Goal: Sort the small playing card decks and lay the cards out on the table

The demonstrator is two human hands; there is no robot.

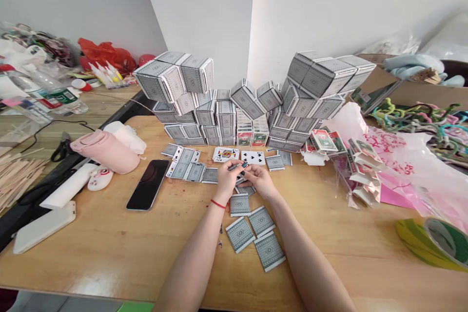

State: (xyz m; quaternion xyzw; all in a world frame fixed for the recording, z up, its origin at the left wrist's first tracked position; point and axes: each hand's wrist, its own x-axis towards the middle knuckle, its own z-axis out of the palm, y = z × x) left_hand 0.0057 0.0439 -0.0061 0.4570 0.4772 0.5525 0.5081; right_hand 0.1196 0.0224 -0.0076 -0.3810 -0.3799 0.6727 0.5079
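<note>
My left hand [226,179] and my right hand [259,179] meet over the middle of the wooden table [109,248], fingers pinched together on a small stack of playing cards [239,169] held between them. A red string circles my left wrist. Face-down grey-backed cards [255,234] lie in a loose line below my hands. Face-up cards, a king [225,154] and a spade card [253,157], lie just beyond my fingers. More face-down cards [190,168] spread to the left.
A wall of stacked card boxes [234,102] stands at the back. A black phone [148,184], pink bottle [106,151] and white cases lie left. Pink plastic bags [402,156], folded cartons [361,170], pipe cleaners and tape rolls [435,241] fill the right.
</note>
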